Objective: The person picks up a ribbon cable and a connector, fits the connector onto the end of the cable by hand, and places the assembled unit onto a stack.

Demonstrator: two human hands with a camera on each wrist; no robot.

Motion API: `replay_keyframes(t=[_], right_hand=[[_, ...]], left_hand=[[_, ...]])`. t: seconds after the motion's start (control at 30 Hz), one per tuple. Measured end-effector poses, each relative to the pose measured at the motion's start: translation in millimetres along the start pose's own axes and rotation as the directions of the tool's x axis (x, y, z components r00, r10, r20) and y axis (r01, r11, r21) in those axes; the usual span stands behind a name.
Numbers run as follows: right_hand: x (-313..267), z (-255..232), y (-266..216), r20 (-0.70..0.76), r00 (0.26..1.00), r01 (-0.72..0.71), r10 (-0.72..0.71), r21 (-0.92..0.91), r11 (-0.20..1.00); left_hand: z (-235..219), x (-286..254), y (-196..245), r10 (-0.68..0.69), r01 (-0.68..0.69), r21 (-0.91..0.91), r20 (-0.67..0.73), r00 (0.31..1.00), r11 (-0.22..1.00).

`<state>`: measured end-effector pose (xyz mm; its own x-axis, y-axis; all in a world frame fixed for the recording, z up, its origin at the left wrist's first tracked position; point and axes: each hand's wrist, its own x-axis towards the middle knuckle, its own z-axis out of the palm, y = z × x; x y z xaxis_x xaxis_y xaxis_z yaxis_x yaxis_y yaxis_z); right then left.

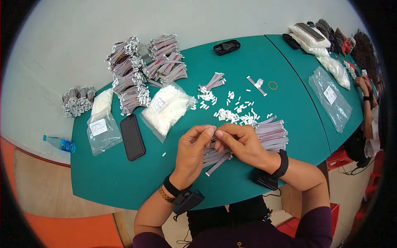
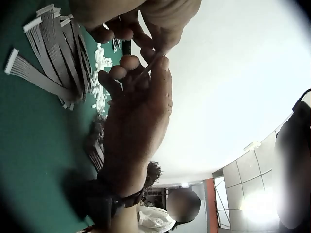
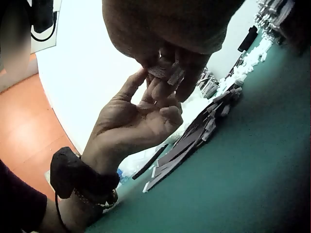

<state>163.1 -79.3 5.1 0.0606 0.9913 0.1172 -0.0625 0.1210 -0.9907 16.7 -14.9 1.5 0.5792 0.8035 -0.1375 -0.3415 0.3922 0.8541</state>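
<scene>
Left hand (image 1: 190,149) and right hand (image 1: 245,144) up over the worktop (image 1: 124,182), thumb tips close together, both pinching thumb to fingers. Left forearm (image 1: 152,210) and right forearm (image 1: 304,180) cross the near edge, angled inward, elbows bent.

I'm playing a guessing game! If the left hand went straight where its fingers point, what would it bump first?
Probably the right hand: its fingertips sit just ahead of the left hand, so close they may already touch. Depth there is hard to judge.

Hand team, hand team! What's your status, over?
Left hand, right hand: both pinching a ribbon cable. More cables on the table below, white connectors beyond. Nothing visibly blocking, over.
</scene>
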Motion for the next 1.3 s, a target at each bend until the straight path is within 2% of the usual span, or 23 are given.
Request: replay_keyframes(t=[0.13,0.2,0.23,0.43,0.53,0.6,0.83,1.1,1.23,1.3], right_hand=[[0.7,-0.4,-1.4,-0.092,0.995,0.034,-0.049,-0.158,0.987],[2.3,-0.2,2.2,-0.129,0.988,0.074,-0.089,-0.119,0.990],[2.9,0.0,3.4,-0.148,0.983,0.095,-0.109,-0.100,0.990],[0.0,-3.3,-4.4,-0.087,0.996,0.015,-0.021,-0.063,0.998],[1.7,-1.7,0.4,-0.099,0.989,0.107,-0.113,-0.063,0.992],[1.6,-1.3,-3.4,-0.080,0.993,0.084,-0.086,-0.034,0.996],[5.0,-4.7,-0.3,-0.010,1.000,0.003,-0.002,0.142,0.990],[5.2,-9.1,0.2,0.004,1.000,-0.018,0.018,0.080,0.997],[5.9,-8.4,-2.4,0.051,0.998,-0.032,0.025,0.132,0.991],[7.1,-9.4,-5.3,0.100,0.988,-0.134,0.118,0.172,0.976]], left_hand=[[4.3,-0.9,1.9,0.145,-0.144,0.092,-0.001,0.989,0.985],[0.8,0.6,-2.4,0.204,-0.200,0.179,-0.008,0.979,0.963],[0.9,0.4,-2.1,0.203,-0.199,0.190,-0.003,0.979,0.962],[0.8,0.8,-1.0,0.165,-0.165,0.174,0.012,0.986,0.971],[0.5,0.8,-0.3,0.095,-0.095,0.092,-0.001,0.995,0.991],[-2.6,2.4,-3.0,0.084,-0.084,0.072,0.004,0.996,0.994],[1.4,1.1,0.8,0.179,-0.186,0.165,0.056,0.982,0.969],[-1.2,2.3,0.9,0.268,-0.280,0.342,0.083,0.960,0.897],[0.1,2.5,0.0,0.306,-0.327,0.301,0.115,0.945,0.896],[0.4,1.2,-0.4,0.311,-0.322,0.281,0.087,0.947,0.904]])
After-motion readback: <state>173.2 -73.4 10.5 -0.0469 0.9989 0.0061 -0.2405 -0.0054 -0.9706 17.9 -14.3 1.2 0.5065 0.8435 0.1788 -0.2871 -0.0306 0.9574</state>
